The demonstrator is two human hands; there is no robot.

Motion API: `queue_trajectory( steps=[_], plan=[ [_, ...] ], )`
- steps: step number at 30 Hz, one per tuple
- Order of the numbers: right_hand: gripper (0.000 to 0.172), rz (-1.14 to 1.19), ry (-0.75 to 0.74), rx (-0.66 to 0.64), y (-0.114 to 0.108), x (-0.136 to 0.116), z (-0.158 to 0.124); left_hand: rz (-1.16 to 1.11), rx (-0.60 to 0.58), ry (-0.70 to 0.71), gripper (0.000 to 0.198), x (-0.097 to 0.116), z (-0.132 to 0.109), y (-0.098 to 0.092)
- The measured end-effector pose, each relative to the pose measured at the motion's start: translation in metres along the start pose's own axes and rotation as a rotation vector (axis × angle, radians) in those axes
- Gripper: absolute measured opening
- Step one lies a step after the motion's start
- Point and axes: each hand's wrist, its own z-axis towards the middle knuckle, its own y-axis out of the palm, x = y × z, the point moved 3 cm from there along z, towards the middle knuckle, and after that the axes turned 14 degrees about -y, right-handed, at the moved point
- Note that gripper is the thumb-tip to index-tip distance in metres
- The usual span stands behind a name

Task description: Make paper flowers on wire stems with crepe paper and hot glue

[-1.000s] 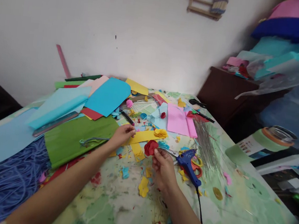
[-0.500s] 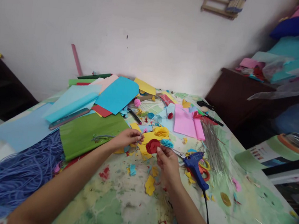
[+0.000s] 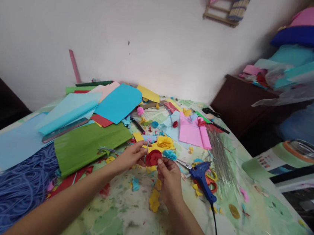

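A red paper flower (image 3: 153, 158) is pinched at its right edge by my right hand (image 3: 169, 178). My left hand (image 3: 132, 156) is closed at the flower's left side, and a thin pale strand (image 3: 148, 143) pokes up from its fingertips. Whether those fingers also touch the petals is hard to see. Just behind the flower lie a yellow paper flower (image 3: 165, 142) and a blue one (image 3: 169, 154). Scissors (image 3: 184, 164) and a blue glue gun (image 3: 203, 178) rest to the right of my right hand.
Coloured paper sheets (image 3: 119, 102) and a green sheet (image 3: 87, 143) cover the left side, beside a heap of blue cord (image 3: 17, 189). Metal wires (image 3: 223, 156) lie at the right, near a green jar (image 3: 281, 160). The glue gun's cord (image 3: 215, 228) trails toward the front edge.
My left hand has moved in to the red flower, bringing the thin strand beside it. My right hand still holds the flower. The view has shifted slightly.
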Motion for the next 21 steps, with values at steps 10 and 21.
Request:
queue_trajectory(
  steps=[10,21],
  plan=[
    [0.028,0.036,-0.090,0.049,-0.011,0.002,0.001,0.149,-0.149,0.055,0.046,-0.001,-0.004,0.015],
    [0.028,0.030,-0.102,0.043,-0.005,-0.014,-0.003,0.227,-0.234,-0.005,0.034,-0.018,-0.003,0.034]
  ],
)
